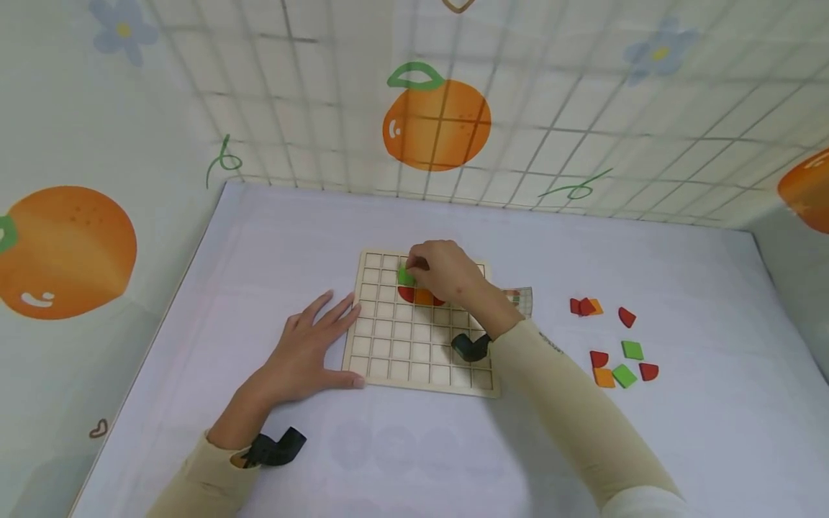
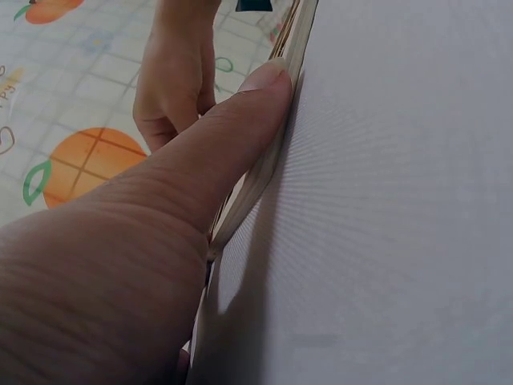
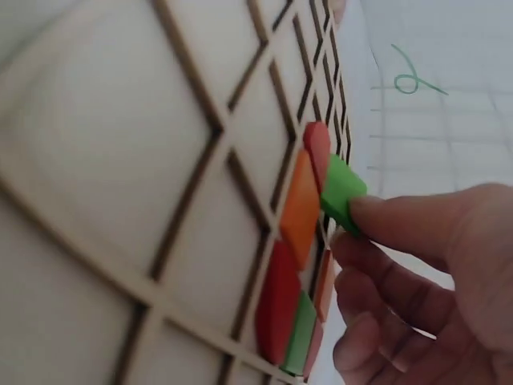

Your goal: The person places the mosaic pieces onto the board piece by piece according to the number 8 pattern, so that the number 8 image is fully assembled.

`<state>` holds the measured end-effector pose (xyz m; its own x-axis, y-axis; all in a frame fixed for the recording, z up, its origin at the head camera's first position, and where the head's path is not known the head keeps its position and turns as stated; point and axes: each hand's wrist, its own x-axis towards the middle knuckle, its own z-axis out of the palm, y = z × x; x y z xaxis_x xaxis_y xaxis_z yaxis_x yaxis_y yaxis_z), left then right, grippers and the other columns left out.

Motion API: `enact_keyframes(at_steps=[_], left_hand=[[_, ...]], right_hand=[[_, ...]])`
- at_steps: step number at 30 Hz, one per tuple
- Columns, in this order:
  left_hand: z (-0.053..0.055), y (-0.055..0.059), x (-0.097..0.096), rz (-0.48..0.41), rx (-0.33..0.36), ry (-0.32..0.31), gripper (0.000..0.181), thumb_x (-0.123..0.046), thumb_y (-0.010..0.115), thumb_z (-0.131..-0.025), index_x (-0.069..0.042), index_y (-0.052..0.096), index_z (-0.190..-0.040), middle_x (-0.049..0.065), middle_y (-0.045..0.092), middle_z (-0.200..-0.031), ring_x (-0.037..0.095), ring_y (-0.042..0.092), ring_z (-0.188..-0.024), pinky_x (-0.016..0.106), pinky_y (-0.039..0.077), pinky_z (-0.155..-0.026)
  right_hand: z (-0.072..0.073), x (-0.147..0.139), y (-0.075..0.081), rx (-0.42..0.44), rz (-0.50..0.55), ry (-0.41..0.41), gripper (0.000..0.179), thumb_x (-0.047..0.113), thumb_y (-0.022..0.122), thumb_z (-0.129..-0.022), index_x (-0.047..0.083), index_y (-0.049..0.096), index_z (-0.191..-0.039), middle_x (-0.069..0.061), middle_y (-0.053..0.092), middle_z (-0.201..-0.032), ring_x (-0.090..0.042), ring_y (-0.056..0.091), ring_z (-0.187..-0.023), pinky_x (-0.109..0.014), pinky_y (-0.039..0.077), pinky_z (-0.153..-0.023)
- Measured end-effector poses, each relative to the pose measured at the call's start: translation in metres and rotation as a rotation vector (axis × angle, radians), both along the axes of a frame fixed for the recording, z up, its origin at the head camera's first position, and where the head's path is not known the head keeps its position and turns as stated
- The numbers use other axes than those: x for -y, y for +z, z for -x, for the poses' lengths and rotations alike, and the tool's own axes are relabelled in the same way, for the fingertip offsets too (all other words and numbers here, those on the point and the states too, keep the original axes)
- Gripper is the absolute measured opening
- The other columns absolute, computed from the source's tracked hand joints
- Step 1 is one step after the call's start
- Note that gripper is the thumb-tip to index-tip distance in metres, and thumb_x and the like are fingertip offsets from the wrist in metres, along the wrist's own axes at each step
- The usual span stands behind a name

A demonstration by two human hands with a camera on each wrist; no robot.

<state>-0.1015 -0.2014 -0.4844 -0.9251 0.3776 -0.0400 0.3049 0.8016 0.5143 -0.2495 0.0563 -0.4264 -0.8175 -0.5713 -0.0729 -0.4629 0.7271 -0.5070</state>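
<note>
A wooden grid board [image 1: 401, 352] lies on the table. My right hand [image 1: 447, 270] is over its far part, thumb and forefinger pinching a green square tile [image 3: 343, 192] at the grid. In the right wrist view an orange tile [image 3: 300, 210] and a rounded red tile [image 3: 278, 301] sit in cells beside it, with a second green tile [image 3: 299, 335] lower down. From the head, part of this group is hidden under the right hand. My left hand [image 1: 304, 352] lies spread at the board's left edge, its fingertips on the rim and its thumb at the near left corner.
Loose red, orange and green tiles [image 1: 624, 375] are scattered on the table to the right, some overlapping. A small printed pattern card [image 1: 523, 299] peeks out beside the board, partly behind the right forearm. A curtain with printed oranges [image 1: 437, 126] rises behind the table.
</note>
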Motion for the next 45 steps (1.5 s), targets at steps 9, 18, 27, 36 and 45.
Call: enact_keyframes(at_steps=[9, 18, 27, 36, 45], left_hand=[[-0.001, 0.002, -0.001, 0.002, 0.000, 0.004, 0.115, -0.062, 0.087, -0.076, -0.019, 0.030, -0.166, -0.007, 0.016, -0.174, 0.028, 0.001, -0.160, 0.055, 0.023, -0.113], [-0.002, 0.004, -0.005, 0.000, 0.020, 0.017, 0.115, -0.059, 0.089, -0.075, -0.019, 0.031, -0.166, -0.006, 0.017, -0.174, 0.028, 0.001, -0.160, 0.055, 0.023, -0.113], [-0.001, 0.003, -0.002, 0.010, 0.016, 0.023, 0.116, -0.059, 0.089, -0.075, -0.020, 0.029, -0.167, -0.007, 0.015, -0.174, 0.027, 0.000, -0.160, 0.055, 0.023, -0.112], [-0.001, -0.001, -0.001, 0.010, 0.010, 0.022, 0.117, -0.058, 0.090, -0.075, -0.020, 0.030, -0.167, -0.007, 0.015, -0.174, 0.028, 0.000, -0.160, 0.056, 0.023, -0.112], [0.000, -0.001, -0.006, -0.006, 0.010, 0.013, 0.116, -0.058, 0.090, -0.075, -0.020, 0.030, -0.166, -0.007, 0.015, -0.174, 0.027, 0.000, -0.160, 0.055, 0.024, -0.111]], right_hand=[[-0.015, 0.003, -0.001, -0.172, -0.132, 0.042, 0.012, 0.011, 0.064, -0.104, 0.008, 0.076, -0.105, -0.004, 0.064, -0.097, -0.026, 0.060, -0.097, -0.034, 0.053, -0.082], [-0.027, -0.067, 0.024, -0.126, 0.060, -0.138, 0.013, 0.005, 0.067, -0.101, 0.001, 0.075, -0.112, -0.012, 0.070, -0.106, -0.029, 0.065, -0.096, -0.044, 0.055, -0.083], [-0.034, -0.177, 0.038, -0.099, 0.000, -0.349, 0.027, 0.006, 0.051, -0.107, 0.001, 0.069, -0.127, -0.020, 0.072, -0.116, -0.033, 0.064, -0.089, -0.049, 0.050, -0.077], [-0.043, -0.231, 0.024, 0.134, -0.216, -0.371, 0.036, 0.015, 0.059, -0.105, -0.002, 0.061, -0.137, -0.030, 0.058, -0.132, -0.049, 0.056, -0.119, -0.065, 0.048, -0.093], [-0.054, -0.244, 0.007, 0.073, -0.203, -0.409, 0.031, 0.020, 0.070, -0.100, -0.001, 0.068, -0.123, -0.021, 0.066, -0.110, -0.042, 0.059, -0.102, -0.058, 0.051, -0.085]])
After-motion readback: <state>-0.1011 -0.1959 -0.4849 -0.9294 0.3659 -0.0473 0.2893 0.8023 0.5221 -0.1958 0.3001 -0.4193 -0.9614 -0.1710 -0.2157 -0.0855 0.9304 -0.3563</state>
